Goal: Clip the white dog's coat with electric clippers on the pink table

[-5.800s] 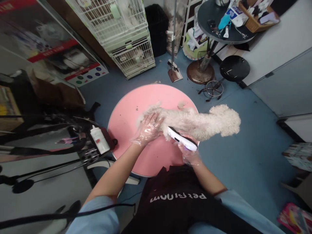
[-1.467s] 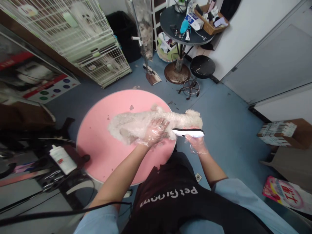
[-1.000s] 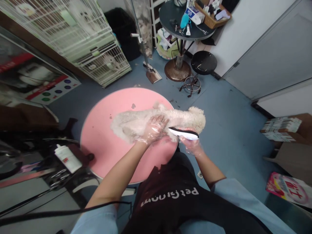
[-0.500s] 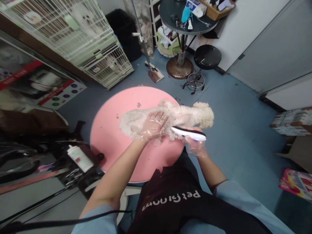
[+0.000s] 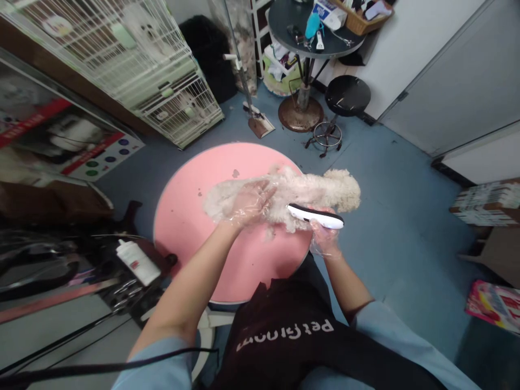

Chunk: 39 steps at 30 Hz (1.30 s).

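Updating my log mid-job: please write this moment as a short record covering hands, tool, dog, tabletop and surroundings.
Left hand: clear plastic glove, fingers spread on the curly white-coated dog
Right hand: clear plastic glove, holding the white-and-black handheld clipper
Clipper position: front end at the dog's coat; cannot tell whether touching
Dog position: on the round pink tabletop, fluffy end past its right edge in this view
Tabletop: small grey tufts
Nearby: white plastic bottle, left; round black-seated stool, beyond

Two wire cages [image 5: 158,89] are stacked beside a black bin [image 5: 209,51]. A wicker basket [image 5: 361,23] and a blue object [image 5: 312,25] are carried by a dark round counter [image 5: 282,24], near which a black stool [image 5: 348,96] is placed. A long-handled dustpan [image 5: 261,126] is set on the floor [image 5: 390,238].
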Motion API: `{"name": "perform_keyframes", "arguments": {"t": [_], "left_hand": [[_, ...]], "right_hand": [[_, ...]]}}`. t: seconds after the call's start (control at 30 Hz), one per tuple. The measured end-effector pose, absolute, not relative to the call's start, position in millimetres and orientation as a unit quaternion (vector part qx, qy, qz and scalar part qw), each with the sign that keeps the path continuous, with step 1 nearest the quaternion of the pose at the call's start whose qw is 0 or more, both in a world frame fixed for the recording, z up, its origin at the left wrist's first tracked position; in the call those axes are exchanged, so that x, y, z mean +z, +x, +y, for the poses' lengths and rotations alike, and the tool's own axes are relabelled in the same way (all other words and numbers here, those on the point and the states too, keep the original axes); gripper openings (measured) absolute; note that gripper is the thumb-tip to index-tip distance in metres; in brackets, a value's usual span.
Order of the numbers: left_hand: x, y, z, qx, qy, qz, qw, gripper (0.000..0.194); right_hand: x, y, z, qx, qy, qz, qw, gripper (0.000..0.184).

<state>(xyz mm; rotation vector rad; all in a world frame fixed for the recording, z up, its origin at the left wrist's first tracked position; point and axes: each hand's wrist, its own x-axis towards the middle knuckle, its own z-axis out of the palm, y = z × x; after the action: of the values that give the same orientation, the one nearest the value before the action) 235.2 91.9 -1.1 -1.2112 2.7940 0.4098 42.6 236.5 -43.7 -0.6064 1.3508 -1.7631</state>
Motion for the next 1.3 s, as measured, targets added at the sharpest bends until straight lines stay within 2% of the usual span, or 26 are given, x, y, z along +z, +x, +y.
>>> {"name": "perform_keyframes", "arguments": {"t": [0.37,0.53,0.7,0.9,1.1,1.3], "left_hand": [[7,244,74,0.173,-0.409,0.893,0.068,0.054],[6,242,76,0.169,-0.407,0.895,0.071,0.054],[4,239,77,0.165,-0.407,0.896,0.07,0.054],[1,240,76,0.164,-0.398,0.9,0.066,0.052],[0,240,76,0.174,-0.4,0.898,0.057,0.053],[-3,241,75,0.185,-0.398,0.897,0.048,0.054]], "right_hand": [[-52,45,230,-0.736,-0.081,0.525,0.42,0.041],[-52,27,236,-0.76,-0.122,0.534,0.35,0.043],[-51,8,242,-0.675,-0.215,0.554,0.437,0.046],[-42,-3,239,-0.703,-0.2,0.574,0.37,0.046],[-45,-2,241,-0.64,-0.294,0.553,0.445,0.045],[-46,-7,241,-0.697,-0.235,0.569,0.367,0.045]]}}
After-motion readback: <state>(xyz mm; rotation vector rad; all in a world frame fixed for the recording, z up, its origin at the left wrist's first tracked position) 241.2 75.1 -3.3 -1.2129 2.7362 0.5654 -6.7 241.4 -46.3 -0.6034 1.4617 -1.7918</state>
